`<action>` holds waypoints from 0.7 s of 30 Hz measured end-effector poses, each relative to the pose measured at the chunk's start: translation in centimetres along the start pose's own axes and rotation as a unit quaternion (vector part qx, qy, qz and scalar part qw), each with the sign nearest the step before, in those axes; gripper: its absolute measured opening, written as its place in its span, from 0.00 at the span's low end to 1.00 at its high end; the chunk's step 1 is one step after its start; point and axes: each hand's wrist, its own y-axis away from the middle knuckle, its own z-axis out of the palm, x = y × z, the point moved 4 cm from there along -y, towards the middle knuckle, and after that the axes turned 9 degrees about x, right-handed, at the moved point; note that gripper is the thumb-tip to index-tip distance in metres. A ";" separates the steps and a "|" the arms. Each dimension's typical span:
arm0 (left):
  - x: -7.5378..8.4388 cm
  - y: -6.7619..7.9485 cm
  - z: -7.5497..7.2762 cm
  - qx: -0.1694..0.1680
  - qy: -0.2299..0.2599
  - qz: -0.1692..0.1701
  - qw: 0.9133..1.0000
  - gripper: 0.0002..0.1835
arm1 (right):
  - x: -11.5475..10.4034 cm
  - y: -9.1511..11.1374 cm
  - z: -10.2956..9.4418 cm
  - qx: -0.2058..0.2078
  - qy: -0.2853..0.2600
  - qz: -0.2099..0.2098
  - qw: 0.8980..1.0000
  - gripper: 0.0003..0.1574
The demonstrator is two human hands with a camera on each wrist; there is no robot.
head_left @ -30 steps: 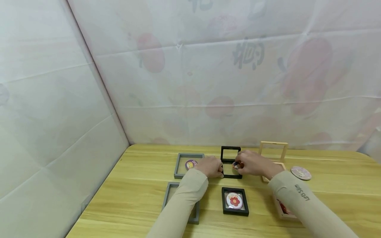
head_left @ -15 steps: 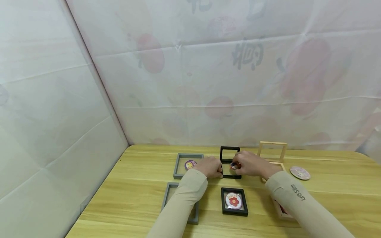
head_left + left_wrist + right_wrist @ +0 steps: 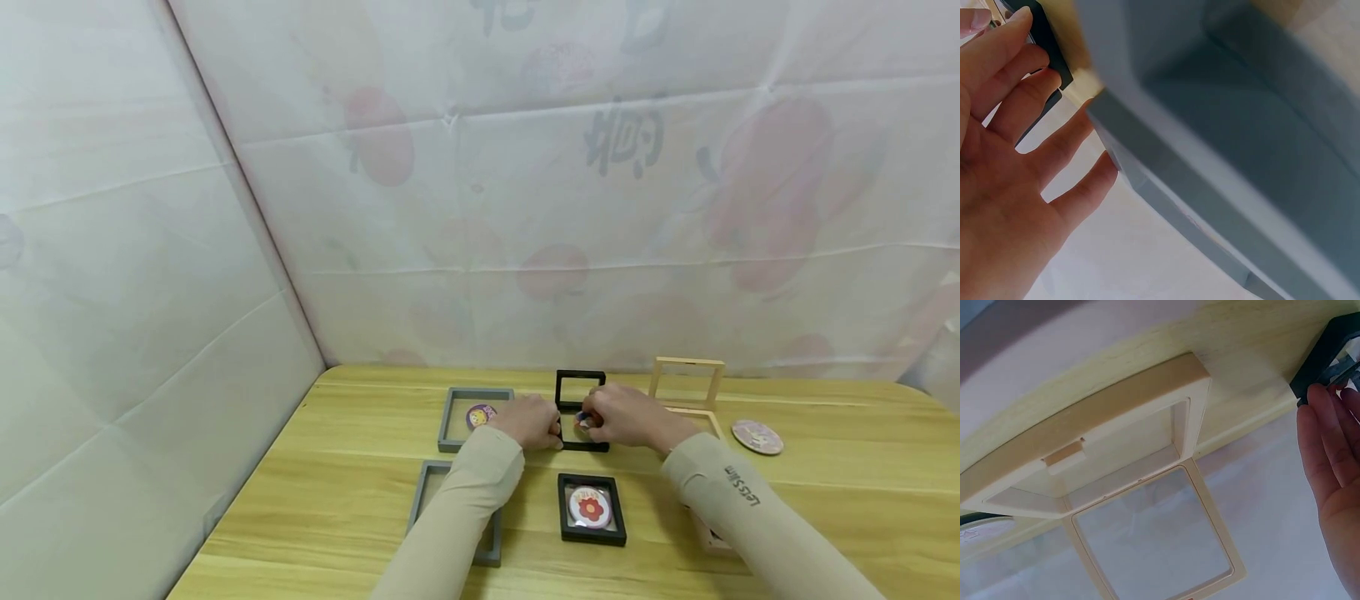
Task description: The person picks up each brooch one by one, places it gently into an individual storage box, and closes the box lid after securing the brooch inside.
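My right hand (image 3: 624,414) pinches a small round badge (image 3: 582,422) with blue and orange on it, low over the base of a small black display frame (image 3: 583,447). The frame's lid (image 3: 581,372) stands raised at the back. At the frame's left side is my left hand (image 3: 529,422), its fingertips right at the black edge. Those fingers look fairly straight in the left wrist view, where the black frame (image 3: 1054,47) shows beside them. The right wrist view shows right-hand fingertips at the black frame (image 3: 1317,362); the badge is mostly hidden there.
Left are two grey frames, the farther (image 3: 446,427) with a purple badge (image 3: 480,416). A black frame (image 3: 592,537) with a red-flower badge (image 3: 589,507) lies in front. Right stand an opened cream frame (image 3: 690,362), a round pink badge (image 3: 757,437) and a partly hidden pinkish frame (image 3: 708,533).
My right hand has shifted slightly left with the badge, farther over the black frame's base. The left hand has stayed in place.
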 end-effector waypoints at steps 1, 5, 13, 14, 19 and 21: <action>0.0 0.0 0.0 0.001 -0.003 0.001 1.000 0.14 | 0.0 0.0 0.0 0.001 0.001 -0.004 1.000 0.14; 0.2 0.2 -0.1 0.003 -0.005 0.001 1.000 0.14 | -0.1 0.0 0.3 0.000 0.003 -0.006 1.000 0.15; 0.2 0.2 -0.1 0.004 -0.005 0.000 1.000 0.11 | -0.4 -0.1 0.5 0.007 -0.003 -0.018 1.000 0.14; 0.1 0.2 0.0 0.006 -0.005 0.001 1.000 0.11 | -0.5 0.0 0.5 0.007 -0.005 -0.020 1.000 0.13; 0.0 0.1 0.0 0.010 -0.001 0.004 1.000 0.12 | -0.7 0.0 0.5 0.010 -0.014 -0.025 1.000 0.12; 0.0 0.1 0.0 0.011 0.003 0.005 1.000 0.12 | -0.7 0.0 0.5 0.010 -0.020 -0.022 1.000 0.12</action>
